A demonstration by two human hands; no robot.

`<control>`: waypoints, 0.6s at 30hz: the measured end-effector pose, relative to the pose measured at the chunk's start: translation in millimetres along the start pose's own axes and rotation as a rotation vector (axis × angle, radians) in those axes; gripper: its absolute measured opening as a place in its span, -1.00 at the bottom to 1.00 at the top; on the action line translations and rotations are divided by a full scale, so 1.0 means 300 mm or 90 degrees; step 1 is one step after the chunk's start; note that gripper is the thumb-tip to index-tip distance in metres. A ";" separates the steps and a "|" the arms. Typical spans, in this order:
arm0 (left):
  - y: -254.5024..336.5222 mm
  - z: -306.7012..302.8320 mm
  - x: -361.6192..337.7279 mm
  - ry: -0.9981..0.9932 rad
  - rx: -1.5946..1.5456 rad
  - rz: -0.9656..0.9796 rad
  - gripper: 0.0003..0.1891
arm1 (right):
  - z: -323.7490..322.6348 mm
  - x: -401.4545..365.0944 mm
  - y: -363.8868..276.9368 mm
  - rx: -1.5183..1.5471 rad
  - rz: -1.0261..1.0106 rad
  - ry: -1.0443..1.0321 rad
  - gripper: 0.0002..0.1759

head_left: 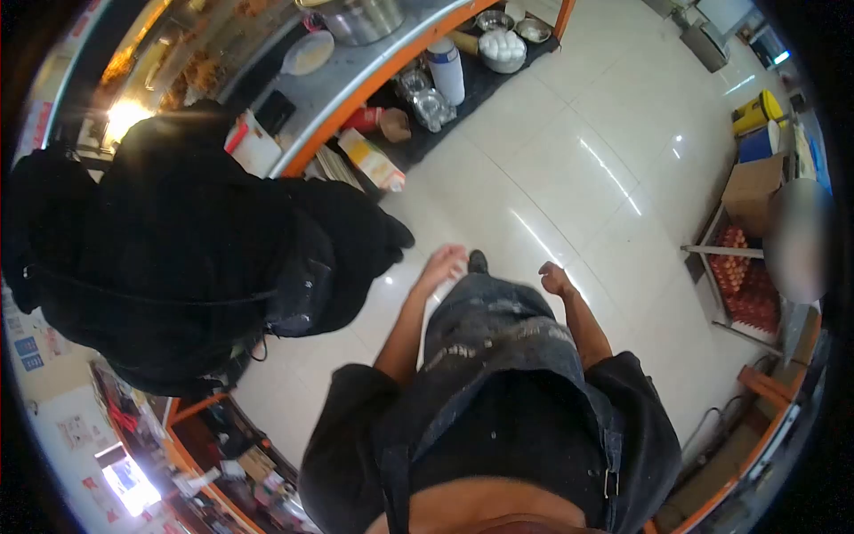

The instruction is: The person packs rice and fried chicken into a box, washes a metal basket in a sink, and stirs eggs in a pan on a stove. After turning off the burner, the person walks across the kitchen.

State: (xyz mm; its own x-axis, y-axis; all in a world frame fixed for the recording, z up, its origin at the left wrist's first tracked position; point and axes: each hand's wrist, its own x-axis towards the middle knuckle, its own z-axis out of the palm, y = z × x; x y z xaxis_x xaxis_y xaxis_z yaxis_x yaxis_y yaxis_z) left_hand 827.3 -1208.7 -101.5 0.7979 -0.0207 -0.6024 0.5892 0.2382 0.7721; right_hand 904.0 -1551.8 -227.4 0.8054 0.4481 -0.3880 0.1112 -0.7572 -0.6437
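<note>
My left hand [442, 267] hangs in front of the dark, stained apron [498, 334], over the tiled floor, near the person in black. Its fingers look slightly bent and apart, with nothing visible in them. On the other side of the apron is my right hand [556, 279], its fingers curled in; whether it holds anything is hidden. Neither hand touches the shelves. Below the hands, the tip of a dark shoe [479, 262] shows on the floor.
A person in black [178, 240] stands close at the left, beside an orange-edged counter [356, 89] with a pot [360, 20]. Boxes and containers fill its lower shelf. At the right are a cardboard box [753, 191] and egg trays [743, 285].
</note>
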 end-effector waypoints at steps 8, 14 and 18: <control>0.393 -0.026 0.402 0.119 0.034 -0.031 -0.64 | -0.308 0.057 0.415 0.133 0.374 -0.040 -0.75; 0.384 -0.229 0.667 0.362 0.017 -0.113 -0.65 | -0.379 0.621 0.728 -0.010 0.085 -0.367 -0.81; 0.383 -0.420 0.768 0.447 0.082 -0.127 -0.65 | -0.454 1.234 0.414 0.265 -0.033 -0.179 -0.82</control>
State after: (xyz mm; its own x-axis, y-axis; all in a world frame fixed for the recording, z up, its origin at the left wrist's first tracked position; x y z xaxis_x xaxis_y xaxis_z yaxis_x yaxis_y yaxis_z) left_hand 1062.7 -1063.7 -177.1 0.4301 0.5852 -0.6874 0.7588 0.1782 0.6264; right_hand 1295.2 -1544.6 -361.4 0.6105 0.6338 -0.4749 -0.1412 -0.5029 -0.8527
